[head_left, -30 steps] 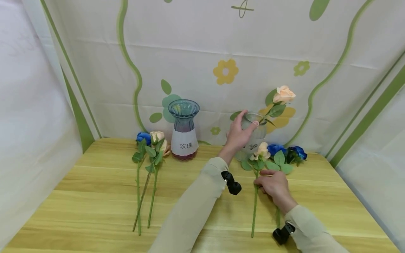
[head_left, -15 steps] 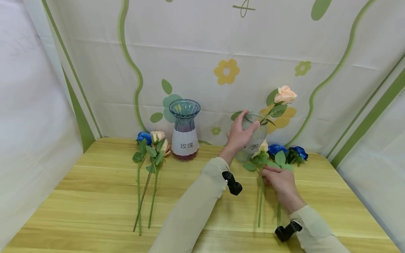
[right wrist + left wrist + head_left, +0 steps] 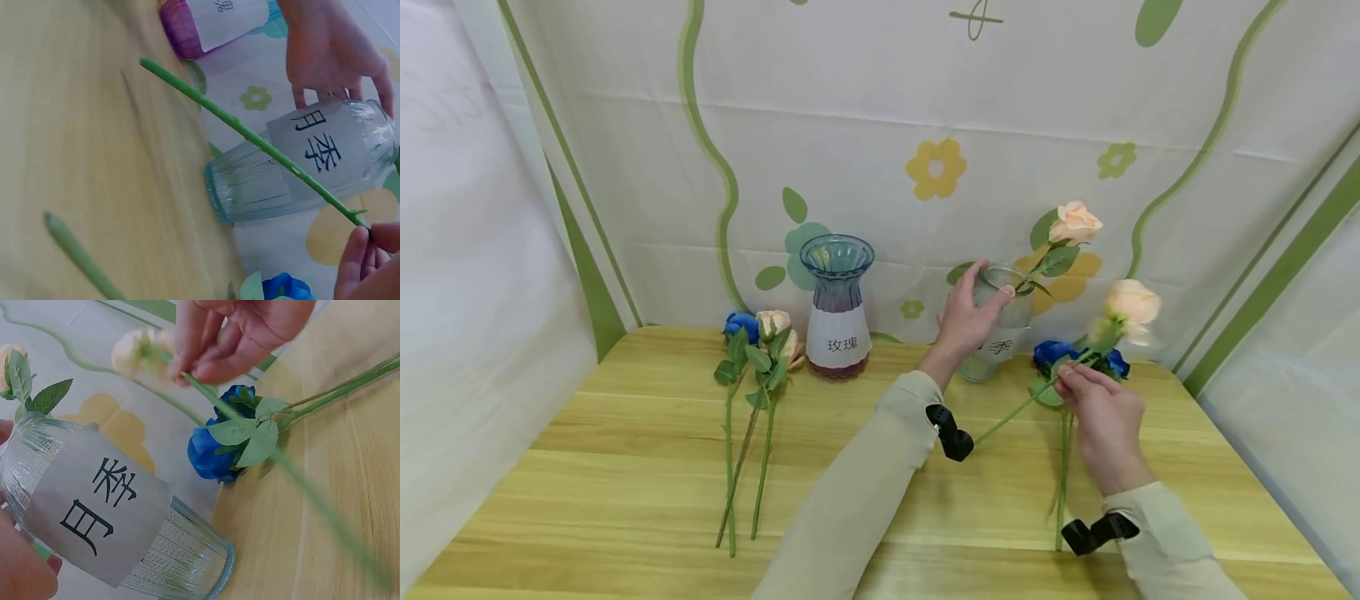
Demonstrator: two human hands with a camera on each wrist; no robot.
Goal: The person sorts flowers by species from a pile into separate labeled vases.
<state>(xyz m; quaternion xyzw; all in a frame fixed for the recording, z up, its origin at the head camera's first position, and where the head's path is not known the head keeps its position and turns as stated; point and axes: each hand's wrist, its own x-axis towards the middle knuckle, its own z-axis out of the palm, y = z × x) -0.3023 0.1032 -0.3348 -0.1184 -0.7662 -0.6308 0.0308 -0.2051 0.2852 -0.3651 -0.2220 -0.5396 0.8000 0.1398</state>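
Observation:
My left hand (image 3: pixel 964 323) holds the clear glass vase (image 3: pixel 1013 313) around its upper part, thumb near the rim. A paper label with dark characters (image 3: pixel 100 503) covers the vase's side in the left wrist view. One peach rose (image 3: pixel 1075 223) leans out of its mouth to the right. To the right of the vase, my right hand (image 3: pixel 1105 421) pinches the green stem of another peach rose (image 3: pixel 1131 308). This rose is lifted off the table and tilted, its bloom up to the right and the cut stem end (image 3: pixel 147 64) pointing down-left. Blue roses (image 3: pixel 1055 354) lie behind that hand.
A blue-purple glass vase (image 3: pixel 837 304) with a label stands left of centre. Left of it lie a blue rose (image 3: pixel 741 324) and peach roses (image 3: pixel 773 323), stems toward the front. The wooden table (image 3: pixel 625 467) meets a patterned cloth backdrop (image 3: pixel 850 150).
My right hand has picked the peach rose up from the table, moving right and tilting it so the bloom swings right. My left hand stays on the clear vase.

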